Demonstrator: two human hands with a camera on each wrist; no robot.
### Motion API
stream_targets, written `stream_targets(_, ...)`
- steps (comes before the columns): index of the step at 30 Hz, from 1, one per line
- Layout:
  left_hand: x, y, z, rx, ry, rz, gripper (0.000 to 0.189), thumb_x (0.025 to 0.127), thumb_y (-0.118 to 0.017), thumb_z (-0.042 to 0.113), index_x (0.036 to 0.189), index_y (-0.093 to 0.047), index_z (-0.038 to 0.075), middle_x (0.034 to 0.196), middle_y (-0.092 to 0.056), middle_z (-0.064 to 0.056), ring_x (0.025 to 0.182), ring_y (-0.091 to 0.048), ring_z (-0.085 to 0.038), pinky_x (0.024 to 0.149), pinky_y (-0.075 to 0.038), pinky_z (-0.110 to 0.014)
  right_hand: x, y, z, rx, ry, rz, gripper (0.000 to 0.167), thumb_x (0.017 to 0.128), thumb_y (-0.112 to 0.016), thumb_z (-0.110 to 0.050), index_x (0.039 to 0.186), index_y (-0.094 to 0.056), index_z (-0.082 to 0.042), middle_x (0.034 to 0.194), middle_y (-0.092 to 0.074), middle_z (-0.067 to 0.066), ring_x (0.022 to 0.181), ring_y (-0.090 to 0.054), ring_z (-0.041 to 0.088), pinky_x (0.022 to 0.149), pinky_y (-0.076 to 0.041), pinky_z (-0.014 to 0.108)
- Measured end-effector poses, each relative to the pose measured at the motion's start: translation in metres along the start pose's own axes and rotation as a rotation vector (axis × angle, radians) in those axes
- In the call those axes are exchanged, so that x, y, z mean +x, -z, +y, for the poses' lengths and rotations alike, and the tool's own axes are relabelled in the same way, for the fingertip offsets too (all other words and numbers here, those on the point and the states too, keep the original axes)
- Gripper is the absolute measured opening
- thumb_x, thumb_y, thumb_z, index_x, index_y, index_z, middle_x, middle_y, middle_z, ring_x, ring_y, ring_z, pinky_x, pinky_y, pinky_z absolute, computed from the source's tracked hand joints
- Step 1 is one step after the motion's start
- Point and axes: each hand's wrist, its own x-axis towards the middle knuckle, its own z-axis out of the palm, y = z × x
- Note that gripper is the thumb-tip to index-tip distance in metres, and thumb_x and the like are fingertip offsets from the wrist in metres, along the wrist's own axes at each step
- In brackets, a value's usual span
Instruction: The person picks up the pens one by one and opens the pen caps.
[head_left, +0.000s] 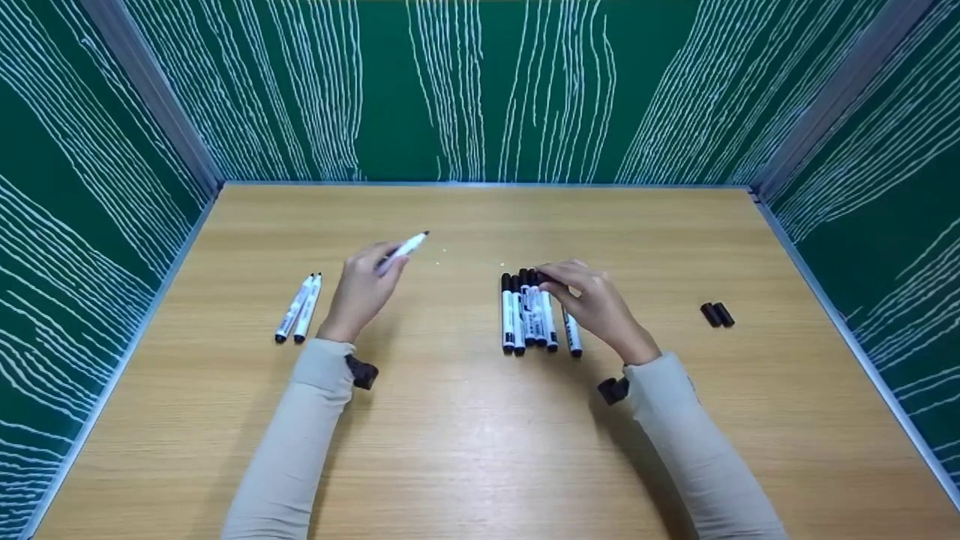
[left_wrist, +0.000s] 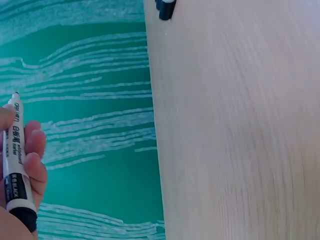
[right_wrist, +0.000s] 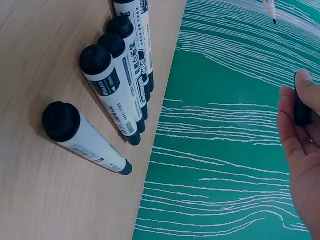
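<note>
Left of the marker row (head_left: 529, 316): left hand (head_left: 364, 283), fingers clamped on an uncapped marker (head_left: 405, 250)
Farther left of the row: two uncapped markers (head_left: 308, 309), side by side on the tabletop (head_left: 465, 442)
By the row's right end: right hand (head_left: 598, 304), fingers pinching a black cap (right_wrist: 301, 107)
Just right of the row: single marker (head_left: 572, 331)
Well right of the row: two loose caps (head_left: 724, 314)

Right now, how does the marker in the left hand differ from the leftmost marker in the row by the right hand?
Tip: the held marker shows a bare dark tip; the row marker has its black cap on.
Support: the held marker is gripped by the left hand; the row marker lies on the table.
Shared: white barrels, black bottom ends.
</note>
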Motion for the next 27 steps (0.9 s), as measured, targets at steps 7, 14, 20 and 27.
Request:
stream_targets(7, 0.002, 0.019, -0.016, -0.078, 0.126, 0.137, 0.028, 0.093, -0.063, 0.018, 0.115, -0.067, 0.001, 0.099, -0.069, -0.014, 0.078, -0.061, -0.019, 0.062, -0.049, -0.017, -0.001, -0.001, 0.004, -0.011, -0.011, 0.004, 0.027, 0.085, -0.068, 0.002, 0.111, -0.069, 0.003, 0.105, -0.072, 0.015, 0.096, -0.068, 0.026, 0.085, -0.056, 0.033)
stream_targets(14, 0.002, 0.042, -0.036, -0.095, 0.258, 0.263, 0.026, 0.091, -0.065, 0.014, 0.112, -0.068, -0.002, 0.095, -0.070, -0.018, 0.079, -0.059, -0.015, 0.064, -0.045, -0.012, -0.003, -0.002, 0.006, 0.008, 0.005, 0.007, 0.026, 0.087, -0.067, 0.000, 0.113, -0.068, 0.004, 0.106, -0.072, 0.015, 0.096, -0.068, 0.025, 0.083, -0.056, 0.035)
stream_targets(20, -0.002, 0.063, -0.056, -0.091, 0.459, 0.307, 0.029, 0.093, -0.063, 0.020, 0.115, -0.068, 0.002, 0.099, -0.069, -0.015, 0.077, -0.055, -0.005, 0.067, -0.045, -0.013, -0.006, -0.002, 0.008, 0.014, -0.017, -0.013, 0.027, 0.089, -0.065, -0.005, 0.115, -0.068, 0.001, 0.108, -0.071, 0.015, 0.099, -0.068, 0.025, 0.085, -0.055, 0.033)
stream_targets(27, -0.010, 0.083, -0.073, -0.054, 0.649, 0.257, 0.037, 0.096, -0.058, 0.029, 0.123, -0.064, 0.005, 0.110, -0.064, -0.011, 0.086, -0.053, -0.009, 0.075, -0.044, -0.019, -0.008, -0.001, 0.008, 0.006, -0.022, -0.014, 0.027, 0.089, -0.066, -0.007, 0.115, -0.068, 0.000, 0.109, -0.071, 0.015, 0.100, -0.068, 0.026, 0.086, -0.055, 0.033)
